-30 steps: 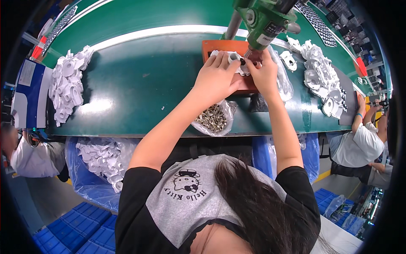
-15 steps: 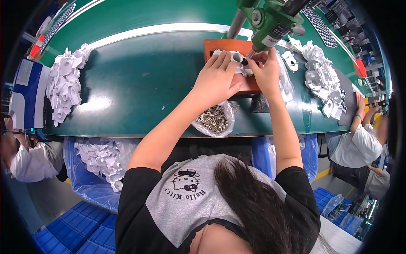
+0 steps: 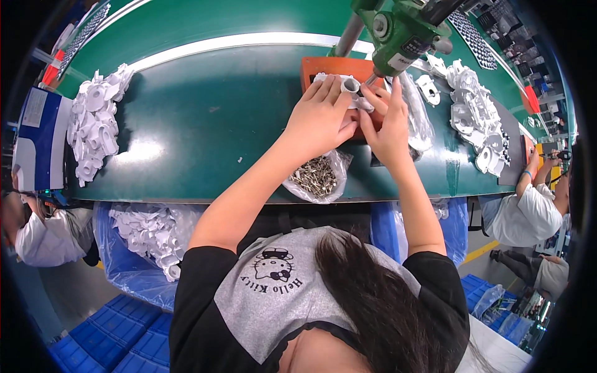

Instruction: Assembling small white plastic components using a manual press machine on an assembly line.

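A white plastic part point(image 3: 350, 84) with a round tube end lies on the orange base point(image 3: 308, 64) of a green press point(image 3: 387, 37). My left hand point(image 3: 318, 118) is closed over its left side, fingers on top and thumb bent beneath. On the other side my right hand point(image 3: 390, 127) grips the part's right end with thumb and fingers, one finger pointing up beside the press tip. Much of the part is hidden under my hands. Just nearer to me sits a clear bag of small metal pins point(image 3: 316, 176).
White plastic parts are heaped at the left point(image 3: 94, 127) and right point(image 3: 476, 118). A clear plastic bag point(image 3: 421, 124) lies right of the base. Below the table edge hangs a blue-lined bin of white parts point(image 3: 152, 236). A person point(image 3: 528, 211) sits at the right.
My right hand has moved slightly down and turned, one finger now raised. The small dark piece at its fingertips no longer shows. My left hand stays on the part.
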Motion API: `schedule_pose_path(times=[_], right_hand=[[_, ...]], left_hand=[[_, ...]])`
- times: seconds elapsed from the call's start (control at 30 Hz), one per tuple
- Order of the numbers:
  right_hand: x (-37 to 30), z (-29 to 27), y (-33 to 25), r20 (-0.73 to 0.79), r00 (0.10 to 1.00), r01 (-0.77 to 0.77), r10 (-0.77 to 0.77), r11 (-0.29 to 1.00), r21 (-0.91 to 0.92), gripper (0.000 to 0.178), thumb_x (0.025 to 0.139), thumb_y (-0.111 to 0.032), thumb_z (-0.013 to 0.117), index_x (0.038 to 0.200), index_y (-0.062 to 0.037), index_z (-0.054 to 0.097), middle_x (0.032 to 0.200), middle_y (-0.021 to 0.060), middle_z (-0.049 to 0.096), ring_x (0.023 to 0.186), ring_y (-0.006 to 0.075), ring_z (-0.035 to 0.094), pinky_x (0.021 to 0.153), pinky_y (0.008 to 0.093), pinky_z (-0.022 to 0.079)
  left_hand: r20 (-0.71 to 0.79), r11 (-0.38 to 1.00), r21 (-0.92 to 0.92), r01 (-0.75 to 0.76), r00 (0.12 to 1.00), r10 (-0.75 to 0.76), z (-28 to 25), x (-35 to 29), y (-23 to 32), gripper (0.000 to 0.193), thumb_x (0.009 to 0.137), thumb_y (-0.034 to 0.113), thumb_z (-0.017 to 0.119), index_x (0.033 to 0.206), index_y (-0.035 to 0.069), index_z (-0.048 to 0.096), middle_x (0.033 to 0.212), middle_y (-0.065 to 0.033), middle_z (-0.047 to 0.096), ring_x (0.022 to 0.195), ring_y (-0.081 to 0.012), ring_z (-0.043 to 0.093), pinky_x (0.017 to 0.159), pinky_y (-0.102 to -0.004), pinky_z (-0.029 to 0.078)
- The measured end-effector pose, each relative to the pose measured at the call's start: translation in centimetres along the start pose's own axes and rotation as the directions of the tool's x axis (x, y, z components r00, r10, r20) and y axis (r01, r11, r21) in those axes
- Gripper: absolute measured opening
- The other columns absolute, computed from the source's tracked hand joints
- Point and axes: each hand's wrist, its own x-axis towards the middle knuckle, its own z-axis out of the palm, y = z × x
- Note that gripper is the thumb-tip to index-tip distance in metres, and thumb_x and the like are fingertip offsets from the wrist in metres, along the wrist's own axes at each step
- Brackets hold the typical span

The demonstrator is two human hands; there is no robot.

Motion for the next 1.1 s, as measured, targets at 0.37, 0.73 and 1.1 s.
schedule_pose_path(times=[0.37, 0.73, 1.1], right_hand=[[-0.7, 0.0, -0.8, 0.038, 0.993, -0.116, 0.114, 0.991, 0.060, 0.064, 0.080, -0.011, 0.064, 0.136, -0.0019, 0.034, 0.130, 0.0131, 0.050, 0.110, 0.0300, 0.050, 0.095, 0.0392, 0.036], [0.9, -4.9, 8.3, -0.238, 0.904, -0.255, 0.355, 0.895, 0.367, 0.032, 0.096, -0.016, 0.037, 0.118, 0.0044, 0.049, 0.124, 0.0189, 0.052, 0.113, 0.0250, 0.053, 0.094, 0.0372, 0.041], [23.1, -11.4, 2.4, -0.051, 0.884, -0.219, 0.464, 0.508, 0.833, 0.055, 0.088, -0.041, 0.050, 0.130, -0.0067, 0.043, 0.127, 0.0103, 0.046, 0.110, 0.0227, 0.046, 0.091, 0.0363, 0.039]], left_hand=[[0.024, 1.000, -0.013, 0.022, 0.999, -0.022, 0.0, 0.2, 0.2, 0.047, 0.076, 0.028, 0.065, 0.110, -0.001, 0.050, 0.127, -0.0246, 0.049, 0.123, -0.0362, 0.044, 0.103, -0.0436, 0.035], [0.007, 1.000, -0.009, 0.000, 1.000, 0.000, -0.2, 0.0, -0.1, 0.047, 0.077, 0.032, 0.064, 0.107, -0.003, 0.053, 0.122, -0.0286, 0.051, 0.120, -0.0391, 0.046, 0.103, -0.0448, 0.034], [0.032, 1.000, 0.004, 0.004, 0.999, -0.005, 0.0, 0.3, 0.3, 0.046, 0.079, 0.032, 0.060, 0.108, -0.004, 0.054, 0.125, -0.0282, 0.049, 0.121, -0.0374, 0.046, 0.103, -0.0442, 0.033]])
